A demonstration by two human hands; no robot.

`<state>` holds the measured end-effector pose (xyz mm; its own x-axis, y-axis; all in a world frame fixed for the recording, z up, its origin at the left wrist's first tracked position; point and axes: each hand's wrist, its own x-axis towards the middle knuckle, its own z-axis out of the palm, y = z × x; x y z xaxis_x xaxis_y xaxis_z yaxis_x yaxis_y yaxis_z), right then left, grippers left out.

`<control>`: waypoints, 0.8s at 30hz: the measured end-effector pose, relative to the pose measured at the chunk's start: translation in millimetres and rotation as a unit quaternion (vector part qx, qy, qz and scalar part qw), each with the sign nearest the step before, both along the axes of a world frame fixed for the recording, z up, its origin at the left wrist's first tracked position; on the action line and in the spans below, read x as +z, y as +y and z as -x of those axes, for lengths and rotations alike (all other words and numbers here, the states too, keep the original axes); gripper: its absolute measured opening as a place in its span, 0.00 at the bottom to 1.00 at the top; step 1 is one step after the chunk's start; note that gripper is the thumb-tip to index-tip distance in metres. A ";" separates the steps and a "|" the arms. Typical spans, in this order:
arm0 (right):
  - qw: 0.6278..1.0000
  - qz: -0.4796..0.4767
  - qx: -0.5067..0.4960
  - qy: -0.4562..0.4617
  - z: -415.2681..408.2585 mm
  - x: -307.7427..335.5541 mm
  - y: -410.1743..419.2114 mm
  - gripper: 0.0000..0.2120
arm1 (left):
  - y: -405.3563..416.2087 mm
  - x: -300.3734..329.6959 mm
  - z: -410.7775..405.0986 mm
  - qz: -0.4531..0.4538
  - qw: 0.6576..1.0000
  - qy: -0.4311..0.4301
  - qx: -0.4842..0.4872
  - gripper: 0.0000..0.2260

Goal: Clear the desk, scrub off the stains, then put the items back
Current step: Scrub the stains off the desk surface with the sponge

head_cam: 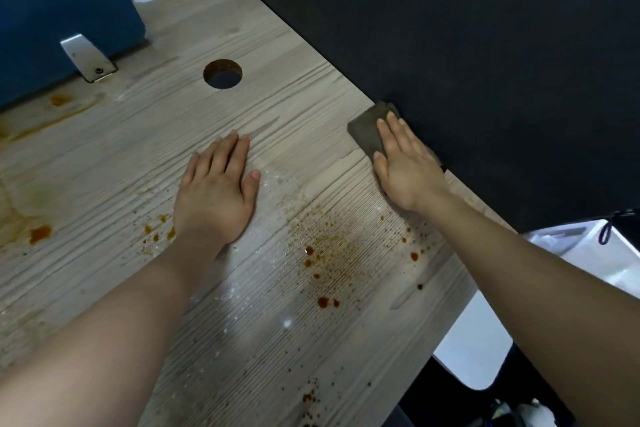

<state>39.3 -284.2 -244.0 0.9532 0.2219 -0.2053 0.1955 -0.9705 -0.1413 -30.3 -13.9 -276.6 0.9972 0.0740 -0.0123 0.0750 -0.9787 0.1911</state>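
Both hands flat | left hand (214,191) fingers straight on desk (104,156) | right hand (408,166) fingers straight, pressing cloth (367,130)

There is one view only, from a camera on the person's head. It looks forward and steeply down at the desk (298,107), from close above. The desk runs diagonally through the frame, and both forearms enter from the bottom edge. The wide lens bends the edges.
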 end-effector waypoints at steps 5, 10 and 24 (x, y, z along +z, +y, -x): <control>1.000 0.015 0.013 0.006 -16.7 0.6 6.3 0.28 | -2.3 1.9 -0.4 0.003 1.000 -0.002 0.002 0.25; 0.999 0.002 0.033 0.038 -67.8 0.6 51.5 0.28 | -1.2 1.0 0.4 0.004 1.000 -0.013 -0.001 0.24; 0.999 0.027 0.031 0.019 -47.9 9.7 37.5 0.28 | -2.4 2.7 0.1 0.010 1.000 -0.009 0.003 0.25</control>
<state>87.2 -246.7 -234.3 0.9293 0.2676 -0.2546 0.2509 -0.9632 -0.0967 -30.4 -16.2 -273.9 0.9968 0.0794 0.0038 0.0768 -0.9743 0.2116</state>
